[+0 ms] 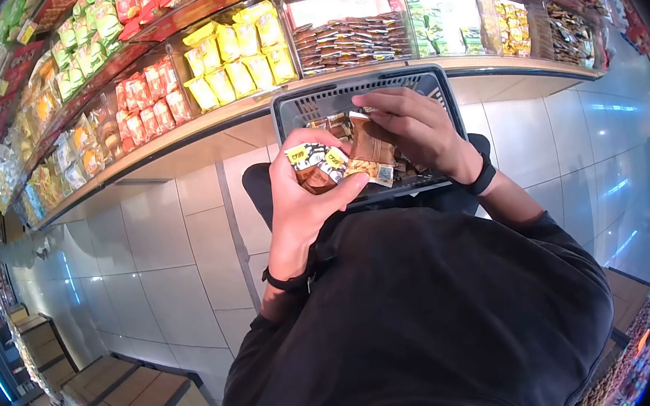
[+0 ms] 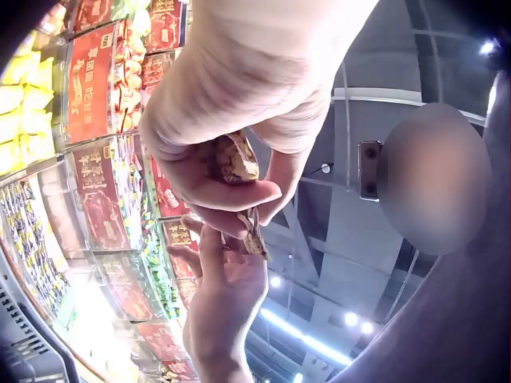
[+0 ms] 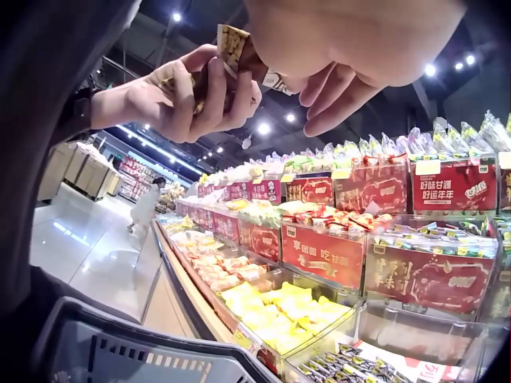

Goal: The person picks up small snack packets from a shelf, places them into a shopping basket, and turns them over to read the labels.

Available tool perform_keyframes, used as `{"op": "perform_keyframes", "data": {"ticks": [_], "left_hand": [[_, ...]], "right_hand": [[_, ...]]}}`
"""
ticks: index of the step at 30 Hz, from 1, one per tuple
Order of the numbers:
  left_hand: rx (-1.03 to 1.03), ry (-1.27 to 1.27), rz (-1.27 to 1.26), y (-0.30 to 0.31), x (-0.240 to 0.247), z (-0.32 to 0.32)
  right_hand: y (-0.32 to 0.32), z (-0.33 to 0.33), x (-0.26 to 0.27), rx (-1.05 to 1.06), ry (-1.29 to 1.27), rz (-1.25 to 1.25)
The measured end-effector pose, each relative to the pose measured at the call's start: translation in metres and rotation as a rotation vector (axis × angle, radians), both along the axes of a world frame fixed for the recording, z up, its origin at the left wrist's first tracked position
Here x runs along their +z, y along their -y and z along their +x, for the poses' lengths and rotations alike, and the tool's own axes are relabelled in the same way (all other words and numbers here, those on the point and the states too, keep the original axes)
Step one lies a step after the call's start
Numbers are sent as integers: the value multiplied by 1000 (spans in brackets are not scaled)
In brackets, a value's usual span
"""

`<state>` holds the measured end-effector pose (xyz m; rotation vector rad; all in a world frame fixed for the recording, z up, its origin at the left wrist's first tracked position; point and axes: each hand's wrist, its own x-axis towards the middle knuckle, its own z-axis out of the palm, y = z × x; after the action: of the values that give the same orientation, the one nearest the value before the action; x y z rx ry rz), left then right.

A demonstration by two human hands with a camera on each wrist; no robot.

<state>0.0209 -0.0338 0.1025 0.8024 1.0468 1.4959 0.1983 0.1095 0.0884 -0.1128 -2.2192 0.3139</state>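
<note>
My left hand [image 1: 291, 204] grips a small snack packet [image 1: 319, 161] with a white, black and yellow print and a brown lower part. Beside it stands a brown snack packet [image 1: 373, 143] with a picture of pale pieces along its lower end, right at the left thumb tip. My right hand [image 1: 427, 129] pinches this brown packet at its right side, fingers reaching over its top; the right thumb is hidden in the head view. Both hands are above a dark grey shopping basket [image 1: 448, 101], where more small packets [image 1: 338, 124] lie, partly covered by the hands.
A shop shelf with a wooden edge [image 1: 173, 140] runs behind the basket. Its bins hold yellow packets [image 1: 232, 53], red packets [image 1: 144, 103] and a stack of brown packets [image 1: 351, 42]. Pale floor tiles [image 1: 156, 230] lie to the left, wooden crates [image 1: 138, 393] at lower left.
</note>
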Motion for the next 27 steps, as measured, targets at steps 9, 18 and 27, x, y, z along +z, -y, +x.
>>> {"op": "perform_keyframes", "data": {"ticks": [9,18,27], "left_hand": [[17,-11,-10,6,0,-1],[122,114,-160,-14,-62,-22],[61,171,-174,-23,-91,-10]], "right_hand": [[0,-1,1,19,-33,-31],[3,13,12,52,424,-627],[0,-6,-20,149,312,-1495]]}}
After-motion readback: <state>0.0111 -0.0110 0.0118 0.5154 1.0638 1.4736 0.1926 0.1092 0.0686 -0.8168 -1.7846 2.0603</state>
